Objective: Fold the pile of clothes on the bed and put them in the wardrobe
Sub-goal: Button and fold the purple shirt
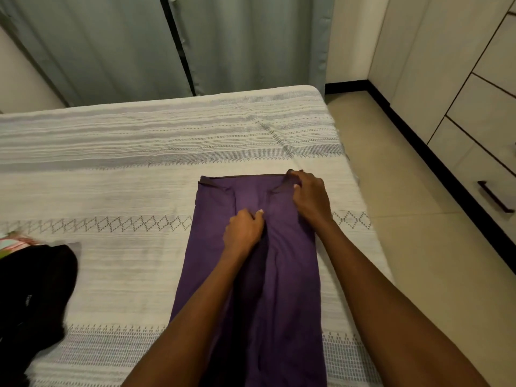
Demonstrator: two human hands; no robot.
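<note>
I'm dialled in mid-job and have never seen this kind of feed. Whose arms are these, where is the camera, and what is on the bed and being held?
There is no machine here: a person works with bare hands. The single picture comes from a wide-angle camera worn on the person's head, looking forward and down, so both arms enter from the bottom edge.

The surface is a bed with a white patterned cover. On it lies a purple garment, laid out long and narrow. The left hand has a grip on a pinch of fabric near the garment's middle. The right hand grips the garment's far right corner, at its dark edge.

At the left edge lie dark clothes, with a scrap of something lighter behind them. Grey curtains hang past the bed, and pale cabinet fronts stand on the right.
</note>
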